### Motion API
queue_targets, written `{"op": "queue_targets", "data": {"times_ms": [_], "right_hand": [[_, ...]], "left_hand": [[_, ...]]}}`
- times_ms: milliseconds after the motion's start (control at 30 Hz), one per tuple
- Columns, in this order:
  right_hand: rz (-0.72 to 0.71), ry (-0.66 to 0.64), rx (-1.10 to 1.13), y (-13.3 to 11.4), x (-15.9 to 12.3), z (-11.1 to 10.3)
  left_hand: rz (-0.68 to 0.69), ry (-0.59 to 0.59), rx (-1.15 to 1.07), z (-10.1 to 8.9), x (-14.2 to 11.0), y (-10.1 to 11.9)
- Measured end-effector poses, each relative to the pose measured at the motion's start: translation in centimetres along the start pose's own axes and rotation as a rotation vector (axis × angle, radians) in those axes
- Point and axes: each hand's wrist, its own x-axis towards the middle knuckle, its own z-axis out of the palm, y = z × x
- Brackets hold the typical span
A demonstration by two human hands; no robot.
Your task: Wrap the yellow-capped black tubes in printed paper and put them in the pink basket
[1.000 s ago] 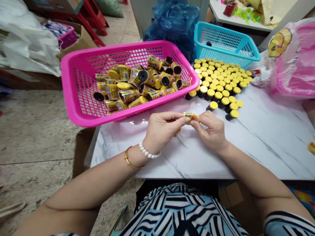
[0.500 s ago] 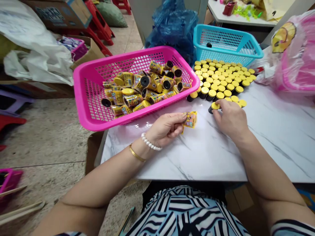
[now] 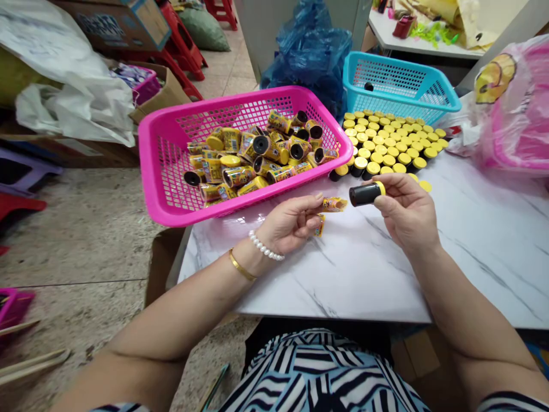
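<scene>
A: What has the left grip got?
B: A small yellow printed wrapper, pinched between thumb and fingers, with its lower end dangling. The right grip is curled around a black canister with a yellow cap, held on its side just beside that wrapper.
A: How much looks done, and how much is left?
B: Plenty of wrapped canisters lie heaped in the pink plastic basket, centre left. Many bare canisters stand yellow caps up in tight rows on the marble worktop, toward the upper right.
</scene>
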Motion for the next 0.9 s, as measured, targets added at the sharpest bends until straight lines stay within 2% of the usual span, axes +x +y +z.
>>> {"op": "queue_targets", "data": {"times_ms": [200,367,500,633,733,800,900], "right_hand": [[0.126,-0.1,0.083,0.5,-0.8,1.0],[0.239,-0.045,0.063,0.4,-0.9,1.0],[0.114,-0.008,-0.072,-0.6,-1.7,1.9],[0.005,-0.026,-0.147,-1.1,-2.6,2.7],[-0.062,0.01,-0.204,-0.9,-2.7,2.6],[-0.113,0.048,-0.236,-0.8,-2.6,2.2],[-0.142,0.064,-0.224,-1.0,-2.2,1.6]], "left_hand": [[-0.016,-0.007,-0.022,0.0,-0.1,-0.1],[-0.022,-0.017,-0.072,-0.1,0.0,-0.2],[0.005,-0.045,-0.058,-0.2,0.2,-0.5],[0.092,-0.057,0.072,-0.4,0.2,-1.0],[0.128,-0.07,0.154,-0.4,0.0,-1.4],[0.162,-0.045,0.193,-0.4,0.0,-1.6],[0.312,0.051,0.215,-0.4,0.0,-1.4]]}}
